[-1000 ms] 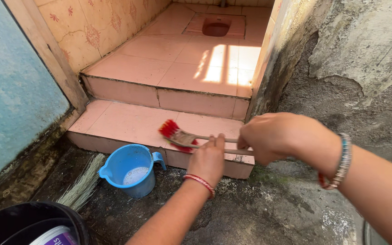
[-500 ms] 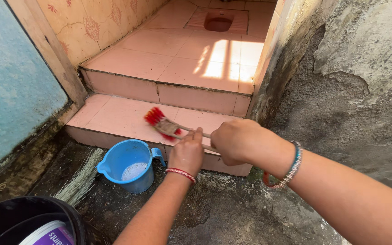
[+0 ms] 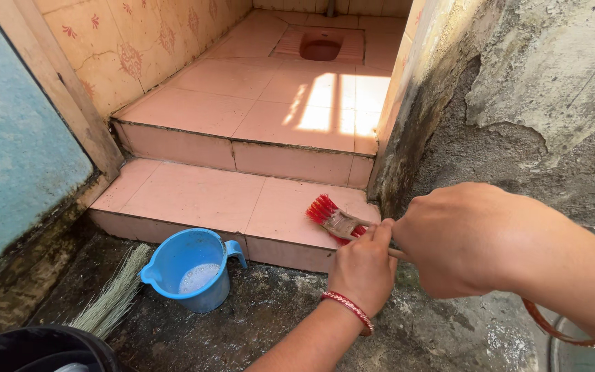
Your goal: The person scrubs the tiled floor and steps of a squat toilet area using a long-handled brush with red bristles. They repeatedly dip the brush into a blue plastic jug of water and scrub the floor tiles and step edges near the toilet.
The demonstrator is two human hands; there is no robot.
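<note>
— Where's the brush?

— Right of centre: the red-bristled brush (image 3: 330, 215) lies on the lower pink step (image 3: 194, 200), its handle running into both fists. The left hand (image 3: 365, 267) is closed around it; the right hand (image 3: 470, 238) is curled shut further back.

— Any containers?

— A blue jug (image 3: 189, 269) with white froth at lower left, beside a pale broom (image 3: 108, 300). The black bucket (image 3: 43, 348) is cut off by the bottom-left corner.

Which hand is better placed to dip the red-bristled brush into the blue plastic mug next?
Probably the left hand. It grips the wooden handle closest to the red-bristled brush head and lies nearer the blue plastic mug. The right hand holds the handle further back, on the far side from the mug.
</note>
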